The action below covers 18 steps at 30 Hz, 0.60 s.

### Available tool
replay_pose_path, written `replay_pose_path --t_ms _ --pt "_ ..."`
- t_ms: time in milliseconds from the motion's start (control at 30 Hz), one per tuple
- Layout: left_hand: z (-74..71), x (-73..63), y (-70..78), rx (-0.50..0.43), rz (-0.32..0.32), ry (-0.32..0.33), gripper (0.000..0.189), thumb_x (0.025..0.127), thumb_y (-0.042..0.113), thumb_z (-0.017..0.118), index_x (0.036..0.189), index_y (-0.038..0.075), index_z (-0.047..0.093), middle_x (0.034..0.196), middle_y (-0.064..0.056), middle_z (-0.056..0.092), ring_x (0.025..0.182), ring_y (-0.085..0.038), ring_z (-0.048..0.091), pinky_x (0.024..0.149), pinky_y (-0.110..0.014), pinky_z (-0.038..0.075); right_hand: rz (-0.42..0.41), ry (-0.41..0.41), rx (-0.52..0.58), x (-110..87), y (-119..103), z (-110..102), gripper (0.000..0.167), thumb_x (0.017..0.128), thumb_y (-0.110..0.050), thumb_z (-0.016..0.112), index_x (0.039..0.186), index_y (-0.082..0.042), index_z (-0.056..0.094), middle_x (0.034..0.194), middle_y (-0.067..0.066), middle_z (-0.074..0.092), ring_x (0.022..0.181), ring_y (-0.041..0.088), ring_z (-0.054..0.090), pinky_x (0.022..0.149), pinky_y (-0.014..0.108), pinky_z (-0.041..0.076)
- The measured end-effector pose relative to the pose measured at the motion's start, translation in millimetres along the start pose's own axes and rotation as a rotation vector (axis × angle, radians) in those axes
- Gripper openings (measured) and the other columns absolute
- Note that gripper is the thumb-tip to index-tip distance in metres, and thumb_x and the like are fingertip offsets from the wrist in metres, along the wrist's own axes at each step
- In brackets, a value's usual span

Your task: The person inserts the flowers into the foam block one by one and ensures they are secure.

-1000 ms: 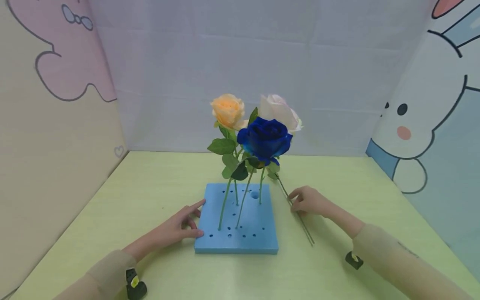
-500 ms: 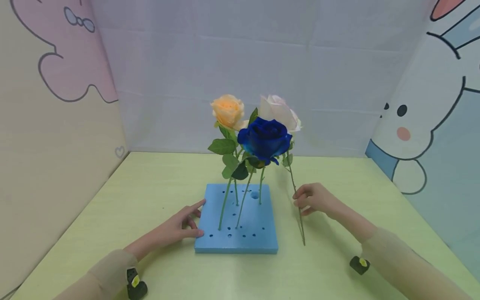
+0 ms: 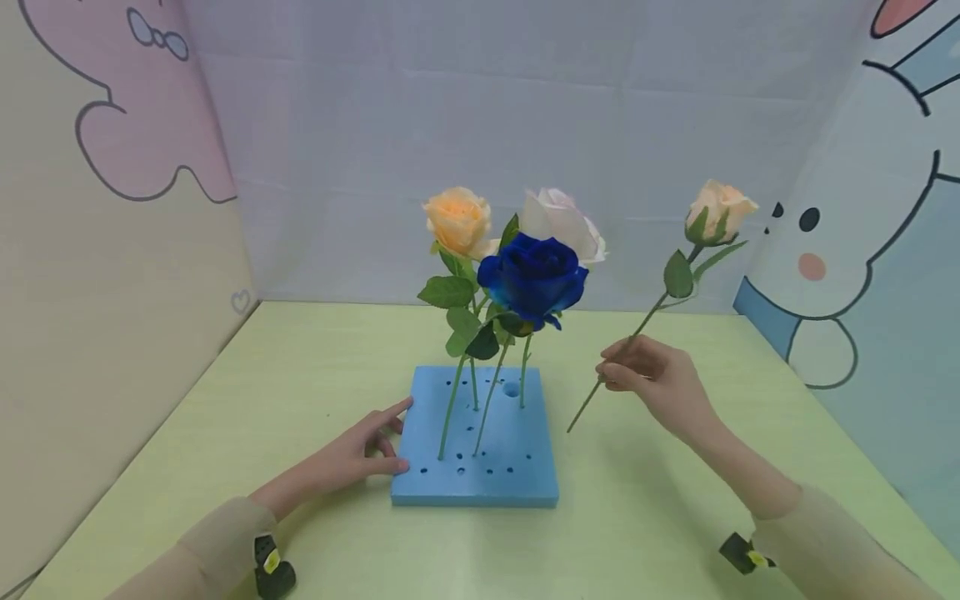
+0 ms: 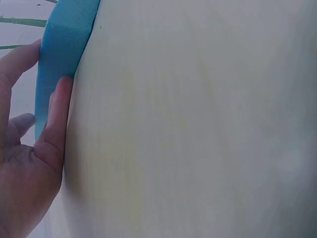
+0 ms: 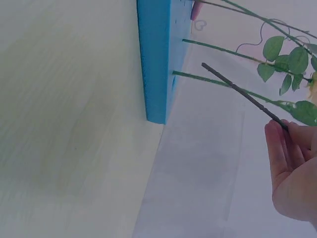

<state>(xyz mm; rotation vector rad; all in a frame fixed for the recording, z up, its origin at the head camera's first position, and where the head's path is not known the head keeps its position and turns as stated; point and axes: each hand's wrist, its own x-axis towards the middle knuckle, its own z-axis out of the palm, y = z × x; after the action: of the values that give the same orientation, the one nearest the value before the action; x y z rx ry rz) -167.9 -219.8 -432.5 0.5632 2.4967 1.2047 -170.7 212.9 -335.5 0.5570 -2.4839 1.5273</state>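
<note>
A pale peach rose (image 3: 718, 213) leans up to the right, held clear of the table. My right hand (image 3: 663, 385) pinches its stem between thumb and fingers, and the bare stem end (image 5: 225, 80) points toward the blue foam block (image 3: 491, 492). My left hand (image 3: 360, 454) touches the block's left edge with extended fingers and thumb. In the block's holes stand an orange rose (image 3: 456, 221), a white-pink rose (image 3: 561, 223) and a blue rose (image 3: 534, 277). Some blooms and leaves overlap, so it is hard to tell which stem bears which.
The block has several small holes and one larger hole (image 3: 512, 389) near its back edge. A pale cloth (image 3: 420, 125) hangs behind the light yellow table (image 3: 300, 358). Cartoon-printed panels (image 3: 825, 208) stand at both sides.
My right hand has lifted the pale peach rose off the table from beside the block, up and to the right, tipping its bloom rightward. My left hand keeps its place.
</note>
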Motion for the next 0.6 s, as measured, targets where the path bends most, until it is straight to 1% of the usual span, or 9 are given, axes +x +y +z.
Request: replay_pose_path --t_ms 100,167,267,367,467,600 --pt "1.5 0.4 -1.1 0.004 -0.018 0.007 0.091 0.087 0.038 0.074 0.159 0.024 0.02 0.136 -0.013 0.048 0.095 -0.013 0.058 0.08 -0.021 0.046 -0.101 -0.003 0.001 -4.8 -9.1 9.1 0.013 0.095 -0.007 0.064 0.107 -0.004 0.066 0.099 0.007 0.075 0.086 0.008 0.074 0.076 0.024 0.059" --pt "1.7 1.0 -1.8 0.003 -0.024 0.007 0.091 0.087 0.038 0.075 0.159 0.025 0.02 0.136 -0.012 0.048 0.096 -0.012 0.058 0.081 -0.021 0.047 -0.154 -0.016 -0.014 -7.4 -13.0 17.2 0.013 0.094 -0.005 0.064 0.107 -0.006 0.067 0.099 0.01 0.075 0.085 0.006 0.073 0.075 0.024 0.059" --pt "1.6 1.4 -1.7 -0.001 -0.02 0.006 0.091 0.087 0.037 0.075 0.159 0.024 0.02 0.136 -0.013 0.048 0.096 -0.014 0.058 0.081 -0.021 0.047 -0.228 -0.037 -0.072 -9.8 -16.6 29.5 0.013 0.093 -0.003 0.065 0.105 -0.009 0.068 0.097 0.008 0.076 0.082 0.003 0.072 0.074 0.022 0.058" --pt "0.9 1.0 -0.5 -0.006 -0.009 0.003 0.091 0.088 0.035 0.075 0.159 0.023 0.02 0.136 -0.014 0.048 0.096 -0.015 0.058 0.081 -0.021 0.047 -0.284 -0.058 -0.112 -10.5 -18.5 39.4 0.014 0.093 -0.002 0.065 0.103 -0.011 0.068 0.095 0.004 0.076 0.081 0.001 0.072 0.073 0.021 0.058" --pt "0.5 0.9 0.8 -0.008 -0.013 0.009 0.091 0.087 0.034 0.075 0.159 0.024 0.02 0.136 -0.013 0.048 0.096 -0.015 0.058 0.081 -0.021 0.046 -0.334 -0.082 -0.109 -10.0 -19.9 47.0 0.014 0.092 -0.001 0.065 0.101 -0.011 0.067 0.095 0.003 0.076 0.081 0.002 0.072 0.074 0.021 0.058" --pt "0.4 1.8 0.7 0.0 -0.025 0.012 0.091 0.087 0.035 0.075 0.159 0.025 0.021 0.135 -0.011 0.049 0.096 -0.014 0.058 0.08 -0.021 0.046 -0.383 -0.113 -0.113 -8.5 -20.0 53.5 0.012 0.092 0.0 0.065 0.095 -0.011 0.067 0.098 0.004 0.074 0.081 0.003 0.071 0.073 0.022 0.058"
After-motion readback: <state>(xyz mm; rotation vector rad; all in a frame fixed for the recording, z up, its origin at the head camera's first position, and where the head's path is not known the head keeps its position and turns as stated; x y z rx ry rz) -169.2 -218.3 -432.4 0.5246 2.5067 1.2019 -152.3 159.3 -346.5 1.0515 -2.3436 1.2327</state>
